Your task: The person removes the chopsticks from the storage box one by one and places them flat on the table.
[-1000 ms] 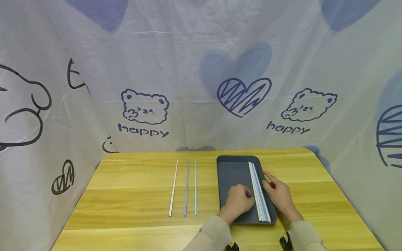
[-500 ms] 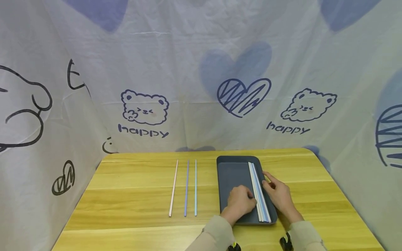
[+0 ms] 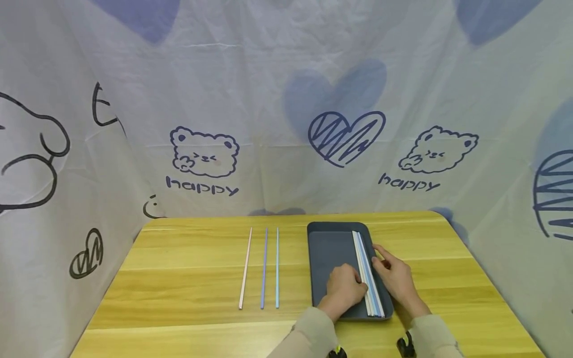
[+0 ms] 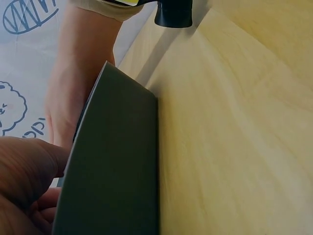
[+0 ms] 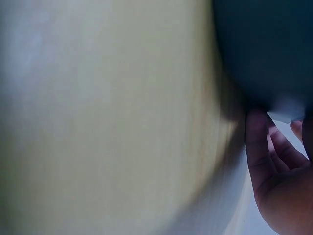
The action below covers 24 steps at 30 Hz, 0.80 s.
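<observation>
Wooden table [image 3: 188,278], dark tray [image 3: 331,248]

The right hand [image 3: 396,281], fingers parted, touches the tray's right wall; the left hand [image 3: 345,288] curls inside. Between them lie bundled sticks [image 3: 364,258], at the left thumb; whether it pinches any, I cannot tell.

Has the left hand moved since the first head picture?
Yes: measured against the tray, the left hand has moved slightly right, toward the sticks inside.

the wooden table [image 3: 188,278] bears three sticks [image 3: 264,268] and a tray [image 3: 329,248].

Soft head-view light, but dim, blurry tabletop [image 5: 107,117] in right wrist view
</observation>
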### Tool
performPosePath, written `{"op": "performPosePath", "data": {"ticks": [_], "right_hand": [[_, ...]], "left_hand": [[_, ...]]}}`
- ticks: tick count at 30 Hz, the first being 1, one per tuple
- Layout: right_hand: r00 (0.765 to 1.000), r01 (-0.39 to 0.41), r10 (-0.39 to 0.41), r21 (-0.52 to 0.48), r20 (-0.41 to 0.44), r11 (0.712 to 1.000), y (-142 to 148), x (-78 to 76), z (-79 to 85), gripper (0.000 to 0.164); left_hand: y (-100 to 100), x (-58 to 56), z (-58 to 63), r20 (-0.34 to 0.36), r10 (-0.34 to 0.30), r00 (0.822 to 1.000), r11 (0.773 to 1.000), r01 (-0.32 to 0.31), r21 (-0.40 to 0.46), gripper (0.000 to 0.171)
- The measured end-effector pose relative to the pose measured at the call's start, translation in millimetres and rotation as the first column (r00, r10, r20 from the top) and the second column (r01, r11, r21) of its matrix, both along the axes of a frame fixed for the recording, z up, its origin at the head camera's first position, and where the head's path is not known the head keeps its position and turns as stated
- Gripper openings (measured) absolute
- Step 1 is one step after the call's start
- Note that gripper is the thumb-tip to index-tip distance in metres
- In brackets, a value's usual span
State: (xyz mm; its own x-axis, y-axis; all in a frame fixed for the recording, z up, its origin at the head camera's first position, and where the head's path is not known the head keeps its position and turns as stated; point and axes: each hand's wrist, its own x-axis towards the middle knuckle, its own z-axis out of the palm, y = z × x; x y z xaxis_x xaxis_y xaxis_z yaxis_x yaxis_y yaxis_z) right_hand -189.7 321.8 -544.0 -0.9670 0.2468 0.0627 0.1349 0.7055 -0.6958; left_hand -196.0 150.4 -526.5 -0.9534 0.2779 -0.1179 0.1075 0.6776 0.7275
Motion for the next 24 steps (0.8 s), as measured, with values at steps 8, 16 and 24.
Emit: {"op": "performPosePath", "data": {"ticks": [8,16,24], "right_hand": [[1.000,-0.002,0.002,-0.022,0.011,1.000,0.2,1.1,-0.9,0.047],[1.000,0.005,-0.005,-0.005,0.006,1.000,0.7,0.0,-1.8,0.048],[1.000,0.009,-0.009,-0.011,0.002,1.000,-0.9,0.4,-0.5,0.047]], "left_hand": [[1.9,2.1,-5.0,-0.011,0.005,1.000,1.000,-0.004,0.025,0.045],[0.3,0.0,-5.2,0.011,0.016,1.000,0.998,-0.017,0.060,0.041],[0.0,3.5,-4.5,0.044,0.035,0.998,0.998,-0.037,0.057,0.042]]}}
